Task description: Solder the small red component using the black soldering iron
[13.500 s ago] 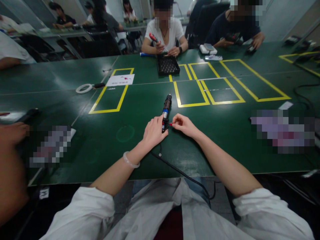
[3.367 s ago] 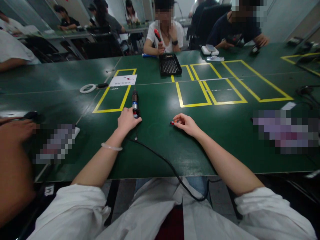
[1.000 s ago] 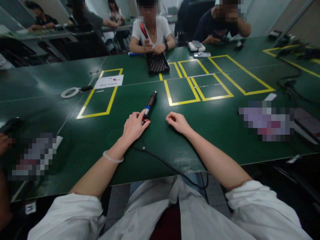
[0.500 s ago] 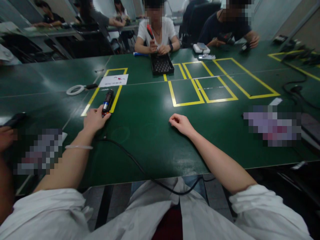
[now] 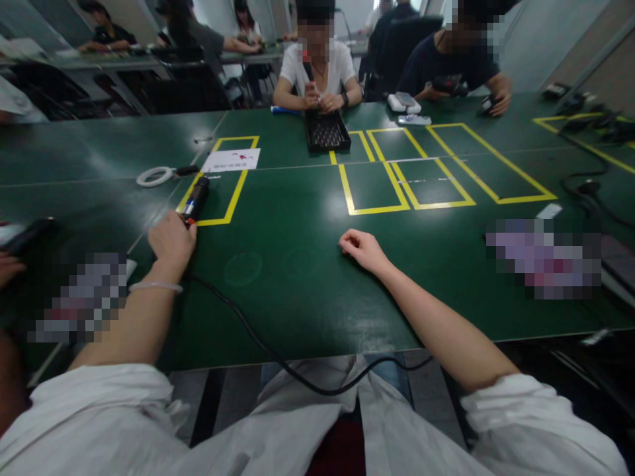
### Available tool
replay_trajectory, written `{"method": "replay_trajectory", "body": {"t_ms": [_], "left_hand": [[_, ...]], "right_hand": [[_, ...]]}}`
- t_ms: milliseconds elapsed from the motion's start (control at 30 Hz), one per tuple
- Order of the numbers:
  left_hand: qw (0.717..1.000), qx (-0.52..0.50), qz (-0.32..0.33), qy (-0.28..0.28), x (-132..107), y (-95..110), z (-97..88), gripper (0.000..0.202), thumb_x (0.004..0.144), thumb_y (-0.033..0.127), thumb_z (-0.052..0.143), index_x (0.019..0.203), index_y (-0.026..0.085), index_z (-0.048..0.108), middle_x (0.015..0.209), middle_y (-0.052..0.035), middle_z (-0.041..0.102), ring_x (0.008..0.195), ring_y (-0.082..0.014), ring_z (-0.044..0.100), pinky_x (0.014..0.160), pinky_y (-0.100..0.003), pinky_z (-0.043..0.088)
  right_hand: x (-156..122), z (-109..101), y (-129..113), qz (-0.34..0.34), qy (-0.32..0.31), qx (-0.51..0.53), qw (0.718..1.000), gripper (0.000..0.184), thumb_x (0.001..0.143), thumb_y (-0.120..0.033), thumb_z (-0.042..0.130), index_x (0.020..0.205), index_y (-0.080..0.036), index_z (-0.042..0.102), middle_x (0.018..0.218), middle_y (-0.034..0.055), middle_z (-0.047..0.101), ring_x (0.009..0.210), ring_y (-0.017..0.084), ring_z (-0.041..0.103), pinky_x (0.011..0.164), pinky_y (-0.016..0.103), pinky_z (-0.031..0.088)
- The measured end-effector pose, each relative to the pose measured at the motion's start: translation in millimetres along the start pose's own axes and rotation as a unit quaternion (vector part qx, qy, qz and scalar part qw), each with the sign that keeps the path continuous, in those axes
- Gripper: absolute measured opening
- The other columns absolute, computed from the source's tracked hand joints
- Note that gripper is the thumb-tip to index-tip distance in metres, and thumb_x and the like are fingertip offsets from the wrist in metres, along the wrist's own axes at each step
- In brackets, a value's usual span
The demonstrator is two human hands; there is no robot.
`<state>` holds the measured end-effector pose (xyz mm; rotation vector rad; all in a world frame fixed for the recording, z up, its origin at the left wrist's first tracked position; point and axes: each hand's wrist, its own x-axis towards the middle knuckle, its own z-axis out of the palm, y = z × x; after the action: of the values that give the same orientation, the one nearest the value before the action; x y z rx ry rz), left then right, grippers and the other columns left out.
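Note:
My left hand (image 5: 171, 246) is closed around the near end of a black corded power tool (image 5: 199, 192) with a blue label and an orange-red part. Its barrel points away from me, over the left yellow-taped outline (image 5: 237, 192). My fingers hide its handle. A black cable (image 5: 243, 314) runs from near this hand over the table edge and across my lap. My right hand (image 5: 364, 250) rests on the green table (image 5: 297, 291), fingers loosely curled, nothing seen in them.
A white sheet (image 5: 232, 159) lies in the left outline beside a white ring-shaped thing (image 5: 155, 176) with a black handle. Opposite, a person handles a red-and-black tool (image 5: 308, 69) over a black tray (image 5: 328, 135). More taped outlines (image 5: 380, 210) lie right; a co-worker's hand (image 5: 10, 268) is at far left.
My left hand has moved the power tool leftward, from inside the taped outline to over its left edge. My right hand stays resting in place. The view has shifted slightly.

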<state>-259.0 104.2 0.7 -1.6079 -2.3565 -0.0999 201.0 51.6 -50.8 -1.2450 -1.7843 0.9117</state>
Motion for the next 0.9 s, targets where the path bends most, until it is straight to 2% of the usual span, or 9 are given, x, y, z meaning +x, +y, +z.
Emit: {"method": "replay_trajectory", "body": {"t_ms": [300,400,467,500,567,667,733,800,900], "left_hand": [[0.999,-0.036,-0.032,-0.011,9.7,5.2,-2.3,0.043,0.094,0.038,0.044,0.119,0.005,0.054,0.11,-0.0176,0.062,0.093,-0.0269,0.055,0.079,-0.034,0.038],[0.994,-0.094,0.014,0.048,4.2,28.3,-13.6,0.039,0.093,0.035,0.047,0.118,0.006,0.055,0.12,-0.019,0.059,0.104,-0.0282,0.054,0.084,-0.036,0.04],[0.979,-0.186,0.063,0.047,-7.7,57.4,-24.4,0.034,0.093,0.034,0.049,0.115,0.01,0.057,0.115,-0.0154,0.062,0.101,-0.025,0.057,0.087,-0.035,0.042],[0.964,-0.248,0.093,0.017,-16.5,75.3,-30.5,0.031,0.092,0.035,0.052,0.111,0.011,0.059,0.106,-0.0126,0.065,0.095,-0.0225,0.059,0.087,-0.034,0.043],[0.903,-0.396,0.156,-0.061,-39.0,114.4,-43.4,0.029,0.089,0.037,0.058,0.104,0.013,0.059,0.098,-0.0101,0.067,0.087,-0.0193,0.062,0.084,-0.032,0.046],[0.766,-0.564,0.232,-0.201,-79.0,169.4,-59.7,0.031,0.085,0.037,0.063,0.102,0.012,0.059,0.091,-0.0091,0.069,0.082,-0.0175,0.065,0.083,-0.033,0.05],[0.697,-0.61,0.254,-0.28,-103.8,197.1,-65.1,0.035,0.085,0.039,0.063,0.106,0.011,0.062,0.089,-0.0086,0.068,0.081,-0.017,0.064,0.081,-0.033,0.05],[0.657,-0.62,0.269,-0.333,-123.2,215.8,-64.7,0.039,0.087,0.039,0.06,0.112,0.01,0.064,0.091,-0.0088,0.067,0.079,-0.0153,0.062,0.078,-0.032,0.05],[0.637,-0.621,0.281,-0.36,-140.1,229.0,-55.5,0.045,0.091,0.036,0.055,0.127,0.01,0.061,0.095,-0.0083,0.066,0.077,-0.013,0.058,0.077,-0.029,0.048]], "right_hand": [[2.3,-2.8,-0.5,0.019,-0.066,0.076,0.995,0.021,0.084,-0.037,0.059,0.082,-0.016,0.063,0.065,0.0006,0.063,0.059,0.012,0.056,0.059,0.024,0.042],[3.5,-6.3,-4.1,0.037,-0.095,0.117,0.988,0.023,0.082,-0.038,0.061,0.083,-0.015,0.062,0.064,0.0007,0.063,0.057,0.011,0.055,0.058,0.024,0.043],[3.5,-7.9,-6.8,0.044,-0.104,0.133,0.985,0.024,0.081,-0.039,0.063,0.083,-0.015,0.062,0.064,0.0006,0.063,0.057,0.011,0.054,0.058,0.024,0.044],[3.1,-8.5,-8.0,0.044,-0.105,0.139,0.984,0.024,0.081,-0.039,0.063,0.082,-0.015,0.062,0.064,0.0005,0.063,0.058,0.011,0.055,0.059,0.025,0.044],[1.8,-8.9,-9.8,0.039,-0.104,0.146,0.983,0.023,0.08,-0.038,0.064,0.082,-0.015,0.063,0.064,0.0003,0.063,0.059,0.011,0.055,0.06,0.025,0.045],[-0.6,-8.8,-10.7,0.032,-0.099,0.153,0.983,0.023,0.081,-0.039,0.063,0.081,-0.015,0.063,0.064,-0.0003,0.063,0.06,0.011,0.056,0.062,0.026,0.045],[-1.7,-8.9,-10.2,0.026,-0.096,0.161,0.982,0.023,0.081,-0.038,0.062,0.082,-0.016,0.063,0.064,-0.0008,0.062,0.061,0.011,0.056,0.063,0.026,0.046],[-2.1,-8.9,-9.1,0.018,-0.096,0.176,0.98,0.021,0.082,-0.037,0.062,0.084,-0.016,0.062,0.065,-0.0012,0.062,0.062,0.011,0.057,0.065,0.026,0.047],[-2.3,-8.5,-6.8,0.007,-0.09,0.225,0.97,0.019,0.081,-0.034,0.063,0.09,-0.018,0.059,0.068,-0.0019,0.063,0.065,0.012,0.059,0.066,0.026,0.048]]}}
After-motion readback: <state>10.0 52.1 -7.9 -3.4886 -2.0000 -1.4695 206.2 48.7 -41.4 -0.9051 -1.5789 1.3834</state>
